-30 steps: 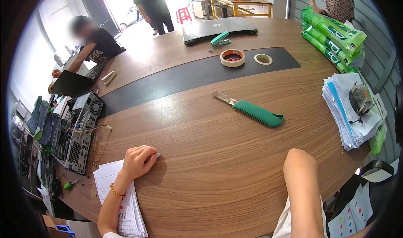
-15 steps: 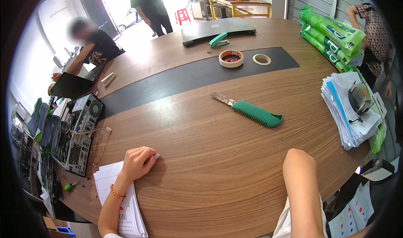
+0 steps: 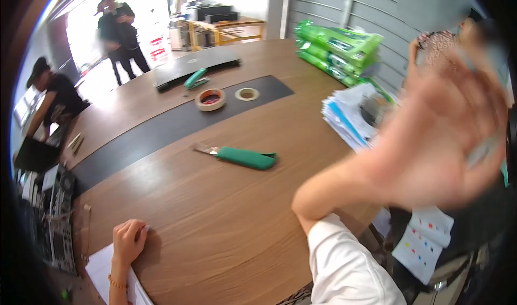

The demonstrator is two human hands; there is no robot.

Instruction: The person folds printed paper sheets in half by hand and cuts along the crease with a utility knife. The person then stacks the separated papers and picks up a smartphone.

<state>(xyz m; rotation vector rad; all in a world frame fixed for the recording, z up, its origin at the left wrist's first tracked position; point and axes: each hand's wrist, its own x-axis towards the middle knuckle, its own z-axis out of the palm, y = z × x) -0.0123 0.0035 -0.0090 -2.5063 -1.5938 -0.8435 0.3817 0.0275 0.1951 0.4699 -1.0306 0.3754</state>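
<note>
My left hand (image 3: pixel 129 240) rests on the wooden table with its fingers curled closed and nothing visible in them. A bead bracelet circles that wrist, and the forearm lies over white paper sheets (image 3: pixel 101 267). Close to the camera, my right hand (image 3: pixel 431 143) is raised with the palm showing. It is blurred, its fingers look apart and I see nothing held; the elbow leans on the table. Between the arms and farther back lies a utility knife (image 3: pixel 247 157) with a green handle, its stained blade out to the left. Neither hand touches it.
Two tape rolls, one wide (image 3: pixel 198 101) and one narrow (image 3: pixel 238 94), lie behind the knife. Farther back are a green stapler (image 3: pixel 195 78) and a closed laptop (image 3: pixel 177 72). Green packs (image 3: pixel 339 52) and stacked papers (image 3: pixel 344 123) sit right; an opened computer case (image 3: pixel 59 219) stands left. Other people are nearby.
My right hand has come up off the table edge, toward the camera on the right. The view has swung right, shifting the table things leftward. My left hand stays curled on the table.
</note>
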